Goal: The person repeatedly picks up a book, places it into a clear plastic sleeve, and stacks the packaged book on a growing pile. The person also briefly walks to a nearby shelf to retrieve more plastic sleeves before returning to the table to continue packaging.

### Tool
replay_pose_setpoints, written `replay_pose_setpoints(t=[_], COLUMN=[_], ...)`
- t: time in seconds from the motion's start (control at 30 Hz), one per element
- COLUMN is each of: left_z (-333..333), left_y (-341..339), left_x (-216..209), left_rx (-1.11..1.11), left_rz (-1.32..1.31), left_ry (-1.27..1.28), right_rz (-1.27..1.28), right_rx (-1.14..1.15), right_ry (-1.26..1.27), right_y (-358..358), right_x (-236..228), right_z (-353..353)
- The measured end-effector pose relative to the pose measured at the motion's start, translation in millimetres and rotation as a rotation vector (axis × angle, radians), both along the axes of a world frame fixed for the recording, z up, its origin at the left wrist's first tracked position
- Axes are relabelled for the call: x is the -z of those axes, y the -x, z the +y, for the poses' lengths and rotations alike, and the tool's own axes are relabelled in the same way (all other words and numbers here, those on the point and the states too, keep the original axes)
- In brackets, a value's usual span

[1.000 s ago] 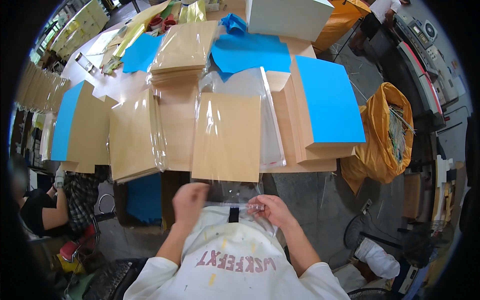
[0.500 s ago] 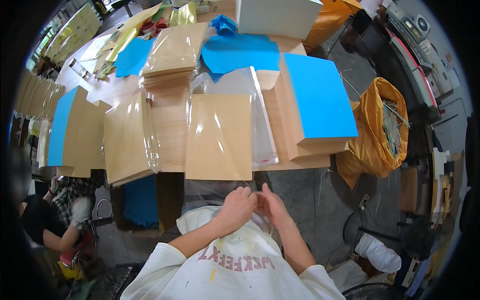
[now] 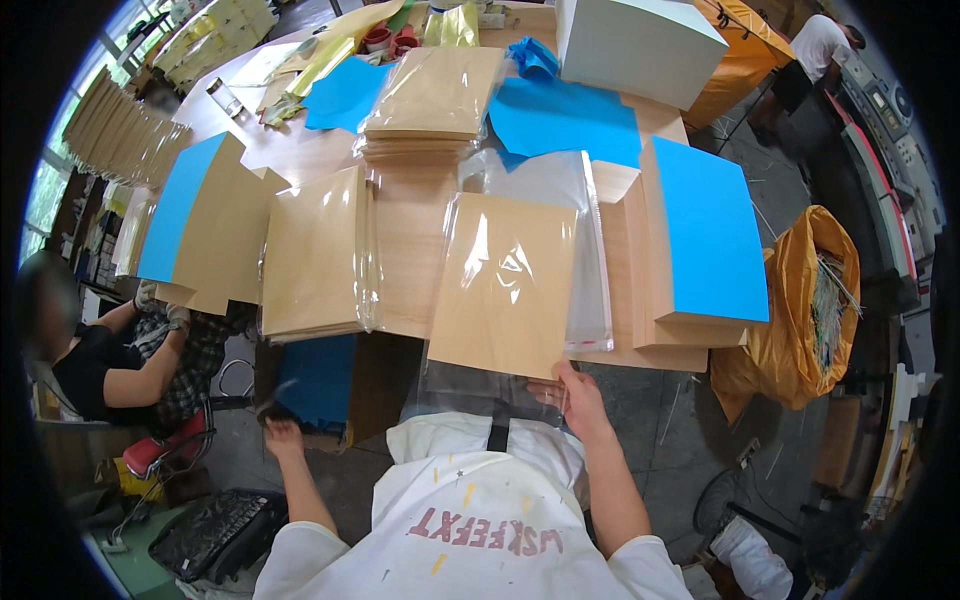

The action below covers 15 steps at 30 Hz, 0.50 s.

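A clear plastic bag with a stack of tan card sheets inside lies at the table's front edge, its lower end hanging past the edge. My right hand grips the bag near the tan stack's lower right corner, thumb on top. Away to the left and below the table, my left hand is beside an open cardboard box with blue sheets inside. Its fingers look loosely apart. A faint blurred strip shows just above its fingertips; what it is I cannot make out.
Bagged tan stacks stand left of the bag and farther back. Blue-topped blocks flank them at left and right. An orange sack of thin strips stands at the right. A co-worker sits at the left.
My hands, together in front of me before, have parted: the left has swung out to the box, the right has taken hold of the bag's edge. The view has shifted left.
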<state>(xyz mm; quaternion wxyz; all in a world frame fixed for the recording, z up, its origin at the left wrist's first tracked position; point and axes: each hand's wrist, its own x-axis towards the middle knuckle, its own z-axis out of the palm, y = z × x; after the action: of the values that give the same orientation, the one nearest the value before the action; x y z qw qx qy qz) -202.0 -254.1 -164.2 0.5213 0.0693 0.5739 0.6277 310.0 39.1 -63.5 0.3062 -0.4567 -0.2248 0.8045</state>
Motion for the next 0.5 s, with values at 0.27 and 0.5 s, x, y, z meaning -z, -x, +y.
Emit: replay_pose_setpoints(t=[0.27,0.5], left_z=[151.7,218.5], left_y=[-182.1,-193.2], left_x=[-90.3,-130.7], left_rx=[0.415,0.615], left_rz=[1.183,1.731], left_ry=[0.115,-0.504], right_rz=[-1.138,-1.205], right_rx=[-0.160,-0.329], right_ry=[-0.941,-1.796], right_y=[-38.8,-12.4], right_x=[-12.6,-43.3], right_z=[-20.9,-17.6])
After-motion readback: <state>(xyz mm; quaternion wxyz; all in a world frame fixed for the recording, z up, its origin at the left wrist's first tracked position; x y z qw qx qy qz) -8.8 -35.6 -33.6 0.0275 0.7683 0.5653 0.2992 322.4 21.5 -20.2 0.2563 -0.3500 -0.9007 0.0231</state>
